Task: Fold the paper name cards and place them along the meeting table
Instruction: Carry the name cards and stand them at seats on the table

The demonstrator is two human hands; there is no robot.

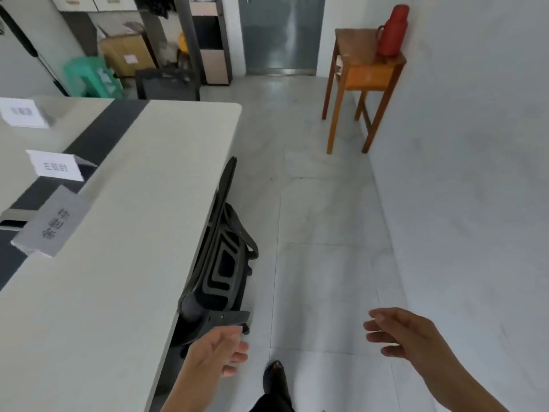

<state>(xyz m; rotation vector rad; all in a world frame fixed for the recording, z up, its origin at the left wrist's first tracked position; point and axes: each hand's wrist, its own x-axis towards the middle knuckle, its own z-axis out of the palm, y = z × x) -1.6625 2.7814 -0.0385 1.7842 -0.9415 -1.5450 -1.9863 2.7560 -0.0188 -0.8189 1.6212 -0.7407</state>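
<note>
Left hand (217,352) hangs beside the table (133,233) edge, fingers loosely curled, holding nothing. Right hand (398,334) is held forward over the floor, fingers relaxed and slightly spread, also empty. Three folded cards stand on the table, ahead and left of the hands. Near card (53,223): long axis diagonal, printed face grey in shade. Middle card (56,166): white, long axis left to right, print facing the camera. Far card (23,113): white, same heading, print blurred
</note>
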